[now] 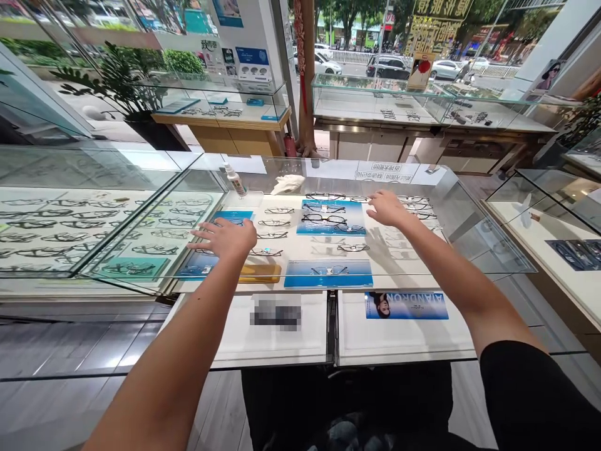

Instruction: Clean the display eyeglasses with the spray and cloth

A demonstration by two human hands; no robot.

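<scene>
My left hand [225,239] is over the left part of a glass display case [404,275], fingers spread and holding nothing. Beneath it lie blue cards, one of them a blue card [235,217] partly covered by the hand. My right hand [389,208] reaches farther back over the same case, fingers apart and nothing in them. Between the hands, dark-framed eyeglasses [323,219] rest on a blue display card [306,229]. More eyeglasses [354,248] lie in rows on the white shelf. Whether either palm touches the glass, I cannot tell.
A spray bottle [235,180] and a crumpled white cloth [288,184] are at the back. A yellow case [260,273] lies near the front. Two white drawers [399,341] stick out toward me, one with a printed blue card [417,305]. Another glass case [554,219] stands right.
</scene>
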